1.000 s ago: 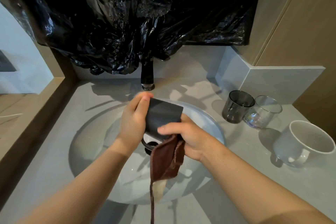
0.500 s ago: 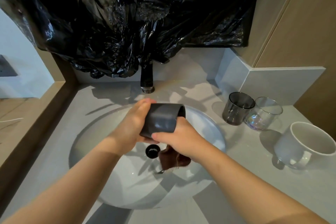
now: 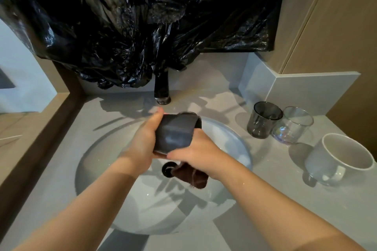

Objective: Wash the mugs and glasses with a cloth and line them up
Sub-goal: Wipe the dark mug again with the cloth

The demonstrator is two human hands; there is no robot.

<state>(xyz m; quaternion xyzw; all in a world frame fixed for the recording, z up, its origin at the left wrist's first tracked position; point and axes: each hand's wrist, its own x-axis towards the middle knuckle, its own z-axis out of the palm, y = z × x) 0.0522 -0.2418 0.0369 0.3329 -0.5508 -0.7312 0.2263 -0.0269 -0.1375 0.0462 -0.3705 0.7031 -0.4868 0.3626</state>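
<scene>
Up top, a big black plastic sheet [image 3: 132, 26] hangs over the wall, filling everything from ten to one o'clock. Below it, the grey counter [image 3: 265, 220] spreads wide, with the round white sink [image 3: 230, 134] sunk into its middle. At three o'clock sits a white mug [image 3: 340, 159], upright, open mouth up, handle toward the viewer. Just beyond it, at two o'clock, a clear glass [image 3: 293, 126] and a smoky glass [image 3: 263, 120] stand touching side by side. Dead centre now: the dark mug [image 3: 175, 132] is tipped on its side above the sink. The left hand [image 3: 142, 142] wraps around its bottom end from nine o'clock, fingers curled tight on the wall. The right hand [image 3: 195, 153] presses in from four o'clock, closed against the mug's side, and a brown cloth [image 3: 191, 175] is bunched under its palm, hanging down at six o'clock over the black drain [image 3: 167, 167]. The dark tap [image 3: 162, 91] rises at twelve o'clock, straight behind the mug.
</scene>
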